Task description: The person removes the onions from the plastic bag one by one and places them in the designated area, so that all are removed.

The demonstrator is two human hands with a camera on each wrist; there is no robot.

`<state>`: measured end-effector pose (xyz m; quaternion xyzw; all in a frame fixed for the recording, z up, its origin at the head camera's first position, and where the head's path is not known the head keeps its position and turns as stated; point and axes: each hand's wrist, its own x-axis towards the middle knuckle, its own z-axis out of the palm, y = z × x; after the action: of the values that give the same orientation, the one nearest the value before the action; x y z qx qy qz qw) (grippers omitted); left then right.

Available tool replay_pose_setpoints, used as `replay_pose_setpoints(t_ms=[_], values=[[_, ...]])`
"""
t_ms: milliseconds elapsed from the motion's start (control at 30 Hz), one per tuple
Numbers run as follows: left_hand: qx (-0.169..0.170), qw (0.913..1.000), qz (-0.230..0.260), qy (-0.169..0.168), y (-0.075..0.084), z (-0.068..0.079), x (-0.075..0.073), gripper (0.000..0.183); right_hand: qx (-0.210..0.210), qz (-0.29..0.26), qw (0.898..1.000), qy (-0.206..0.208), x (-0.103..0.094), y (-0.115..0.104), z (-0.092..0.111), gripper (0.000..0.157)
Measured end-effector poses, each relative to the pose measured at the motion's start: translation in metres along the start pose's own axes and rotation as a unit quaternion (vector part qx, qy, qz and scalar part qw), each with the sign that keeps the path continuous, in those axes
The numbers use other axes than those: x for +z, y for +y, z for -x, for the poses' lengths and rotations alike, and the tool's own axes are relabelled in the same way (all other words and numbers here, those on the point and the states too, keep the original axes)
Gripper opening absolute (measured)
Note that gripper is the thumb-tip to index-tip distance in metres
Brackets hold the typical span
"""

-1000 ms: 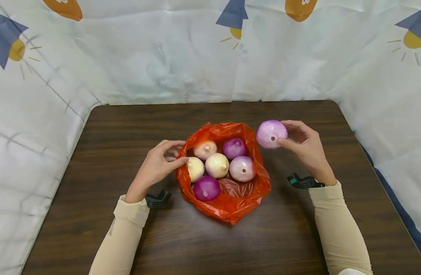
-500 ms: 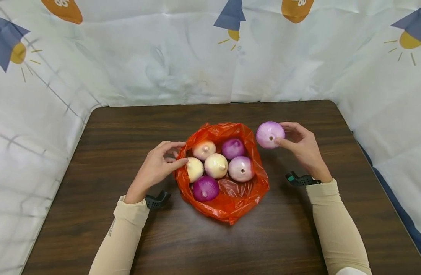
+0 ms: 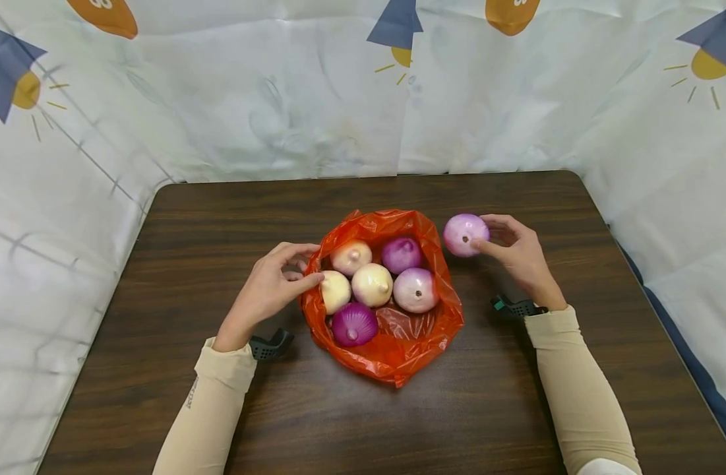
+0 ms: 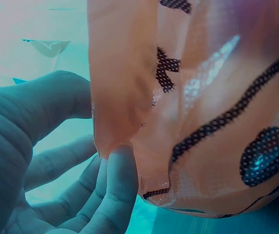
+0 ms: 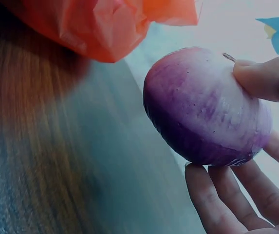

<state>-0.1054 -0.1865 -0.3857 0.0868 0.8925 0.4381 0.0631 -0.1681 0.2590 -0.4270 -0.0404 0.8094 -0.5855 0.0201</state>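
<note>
Well, the right hand (image 3: 519, 256) is gripping a pale purple onion (image 3: 465, 233) just beside the red bag (image 3: 398, 364), while the left hand (image 3: 272, 282) is pinching the bag's rim, and six other onions (image 3: 372, 285) are sitting inside it.

Just right of a red bag (image 3: 419, 353) of six onions (image 3: 372, 285), pinched at left by the left hand (image 3: 270, 287), a purple onion (image 3: 465, 235) is held by the right hand (image 3: 519, 256).
</note>
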Motion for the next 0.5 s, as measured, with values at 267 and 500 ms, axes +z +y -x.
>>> replay_pose_setpoints(t_ms=[267, 500], values=[[0.001, 1.0, 0.002, 0.0, -0.001, -0.001, 0.0, 0.05, 0.028, 0.019, 0.999, 0.003, -0.002, 0.011, -0.003, 0.052], [-0.001, 1.0, 0.004, -0.002, -0.002, 0.0, -0.001, 0.05, 0.057, 0.018, 0.998, 0.012, -0.003, 0.015, -0.004, 0.055]])
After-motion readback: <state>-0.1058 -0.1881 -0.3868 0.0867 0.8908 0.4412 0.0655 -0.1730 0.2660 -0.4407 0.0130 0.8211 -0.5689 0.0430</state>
